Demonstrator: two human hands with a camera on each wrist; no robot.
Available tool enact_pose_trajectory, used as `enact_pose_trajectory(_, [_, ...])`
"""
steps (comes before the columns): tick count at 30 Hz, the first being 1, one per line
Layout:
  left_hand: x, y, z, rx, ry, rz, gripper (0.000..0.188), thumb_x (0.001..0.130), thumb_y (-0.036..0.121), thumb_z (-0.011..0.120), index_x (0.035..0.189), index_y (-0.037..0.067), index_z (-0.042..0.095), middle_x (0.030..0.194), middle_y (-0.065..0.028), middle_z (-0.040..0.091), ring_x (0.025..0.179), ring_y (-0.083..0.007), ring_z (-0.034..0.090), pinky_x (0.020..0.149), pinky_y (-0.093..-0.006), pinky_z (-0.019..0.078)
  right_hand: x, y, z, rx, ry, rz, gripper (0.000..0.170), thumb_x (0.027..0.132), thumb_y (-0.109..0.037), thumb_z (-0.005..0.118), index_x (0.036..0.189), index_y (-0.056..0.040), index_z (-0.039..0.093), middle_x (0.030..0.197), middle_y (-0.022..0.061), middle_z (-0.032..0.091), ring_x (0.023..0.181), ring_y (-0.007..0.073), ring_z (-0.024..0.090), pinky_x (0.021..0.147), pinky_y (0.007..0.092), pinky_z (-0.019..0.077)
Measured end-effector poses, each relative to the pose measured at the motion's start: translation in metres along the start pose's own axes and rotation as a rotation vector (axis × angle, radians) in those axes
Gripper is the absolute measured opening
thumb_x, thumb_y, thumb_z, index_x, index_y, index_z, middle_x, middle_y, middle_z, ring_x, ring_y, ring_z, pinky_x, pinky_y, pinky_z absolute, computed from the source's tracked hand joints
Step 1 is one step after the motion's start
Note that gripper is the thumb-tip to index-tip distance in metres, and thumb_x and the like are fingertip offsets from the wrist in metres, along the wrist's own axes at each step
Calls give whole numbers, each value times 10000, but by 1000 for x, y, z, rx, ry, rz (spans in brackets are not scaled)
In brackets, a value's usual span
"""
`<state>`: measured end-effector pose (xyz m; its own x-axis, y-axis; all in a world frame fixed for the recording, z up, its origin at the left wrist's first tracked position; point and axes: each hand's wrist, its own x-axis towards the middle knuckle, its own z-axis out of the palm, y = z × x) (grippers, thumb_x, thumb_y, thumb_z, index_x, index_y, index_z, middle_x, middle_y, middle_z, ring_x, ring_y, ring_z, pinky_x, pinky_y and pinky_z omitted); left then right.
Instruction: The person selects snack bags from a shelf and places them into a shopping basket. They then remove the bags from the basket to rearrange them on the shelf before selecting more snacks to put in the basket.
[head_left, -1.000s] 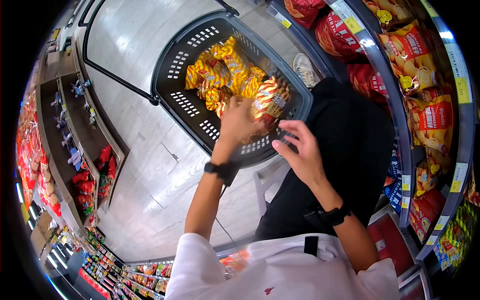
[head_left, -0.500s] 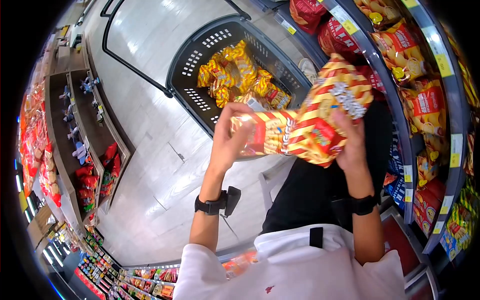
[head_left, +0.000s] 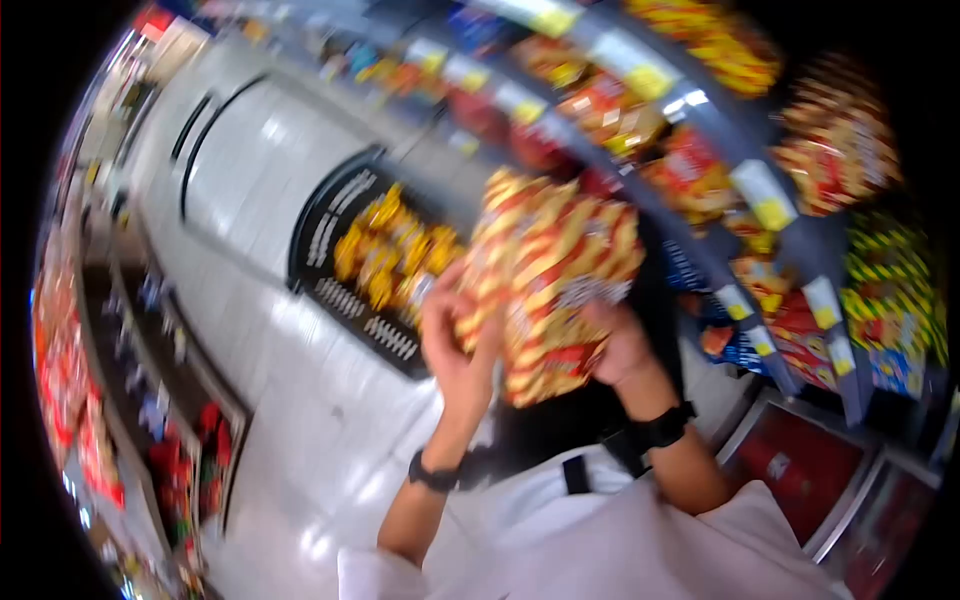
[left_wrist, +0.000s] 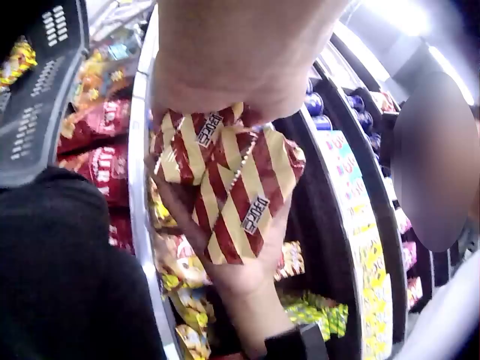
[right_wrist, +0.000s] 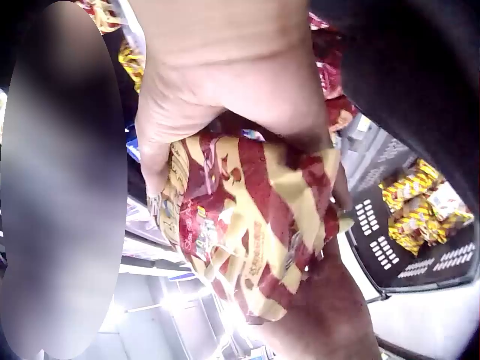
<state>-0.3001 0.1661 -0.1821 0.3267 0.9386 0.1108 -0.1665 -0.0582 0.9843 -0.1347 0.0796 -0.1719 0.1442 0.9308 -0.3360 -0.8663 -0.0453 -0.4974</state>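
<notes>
Two red-and-cream striped snack bags (head_left: pixel 575 260) are held together in front of the body, overlapping. My left hand (head_left: pixel 460 335) grips them at their left side, thumb on the near face. On the opposite side my right hand (head_left: pixel 618 345) holds the bags by the lower right edge. In the left wrist view the bags' backs (left_wrist: pixel 244 199) show, each with a barcode, between the two hands. The right wrist view shows a bag's crumpled striped face (right_wrist: pixel 247 217) under the right hand's fingers. Blur hides the finger detail in the head view.
A dark shopping basket (head_left: pixel 385 345) with yellow snack bags (head_left: pixel 385 245) in it sits on the floor, left of the bags. Shelves curve along the right, with similar striped bags (head_left: pixel 840 140) on an upper level. A lower shelf unit (head_left: pixel 130 340) stands at far left.
My left hand came up out of the basket with striped bagging; both hands then held separate bags, now brought together. The view has turned right towards the shelves, and the basket sits farther left.
</notes>
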Motion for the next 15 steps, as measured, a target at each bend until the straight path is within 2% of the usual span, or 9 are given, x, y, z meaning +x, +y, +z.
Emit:
enact_pose_trajectory(1, [-2, 2, 12, 13, -54, 32, 315, 846, 145, 691, 1045, 70, 458, 1410, -227, 405, 1328, -309, 408, 1096, -406, 317, -7, -10, 7, 28, -17, -62, 672, 805, -117, 740, 1387, -55, 410, 1252, 95, 594, 1141, 251, 610, 941, 426, 537])
enact_pose_trajectory(3, [3, 28, 49, -235, -187, 66, 492, 838, 290, 693, 1168, 65, 406, 1458, -262, 334, 1342, -335, 388, 1100, -435, 322, -29, -32, 18, -173, 92, -261, 732, 773, -95, 769, 1398, -56, 390, 1271, 75, 574, 1176, 207, 570, 991, 378, 486])
enact_pose_trajectory(4, [5, 35, 62, -81, -284, 89, 716, 792, 398, 739, 1273, 57, 334, 1508, -274, 256, 1344, -335, 383, 1098, -446, 334, -45, -45, 18, -231, 127, -359, 760, 756, -93, 786, 1400, -55, 384, 1280, 71, 564, 1187, 194, 554, 1007, 362, 465])
enact_pose_trajectory(5, [6, 46, 79, -6, -362, 190, 841, 735, 464, 787, 1309, 44, 338, 1526, -273, 256, 1358, -373, 359, 1113, -461, 302, -59, -57, 21, -281, 158, -442, 789, 739, -90, 802, 1403, -54, 377, 1289, 67, 553, 1198, 180, 537, 1022, 346, 443])
enact_pose_trajectory(7, [14, 71, 113, 242, -498, 417, 932, 704, 509, 805, 1369, 31, 360, 1531, -268, 271, 1378, -428, 312, 1128, -486, 255, -89, -83, 18, -404, 173, -640, 822, 723, -117, 822, 1402, -34, 366, 1306, 82, 543, 1190, 193, 546, 1010, 351, 455])
enact_pose_trajectory(10, [30, 112, 164, 432, -687, 648, 937, 729, 514, 783, 1422, 15, 396, 1521, -274, 293, 1390, -467, 276, 1134, -512, 221, -131, -114, -5, -589, 374, -933, 792, 720, -125, 831, 1372, -11, 395, 1280, 101, 568, 1152, 202, 579, 974, 352, 484])
enact_pose_trajectory(11, [35, 118, 181, 352, -747, 666, 830, 783, 456, 747, 1400, 11, 414, 1514, -275, 306, 1389, -463, 292, 1136, -518, 213, -141, -123, -13, -595, 441, -1005, 778, 720, -122, 833, 1358, -5, 403, 1267, 110, 577, 1139, 203, 588, 962, 353, 493])
enact_pose_trajectory(13, [45, 120, 215, 176, -777, 650, 632, 842, 304, 700, 1348, 7, 466, 1505, -278, 316, 1384, -455, 316, 1132, -510, 232, -158, -141, -12, -792, 566, -1153, 756, 772, -120, 784, 1398, -18, 374, 1290, 102, 553, 1150, 212, 574, 1012, 373, 449])
enact_pose_trajectory(15, [55, 122, 247, 255, -726, 710, 473, 860, 149, 645, 1293, 16, 509, 1478, -287, 343, 1363, -458, 344, 1109, -490, 289, -165, -152, -4, -788, 619, -1231, 731, 773, -74, 777, 1379, -1, 375, 1252, 108, 567, 1116, 198, 587, 992, 350, 455])
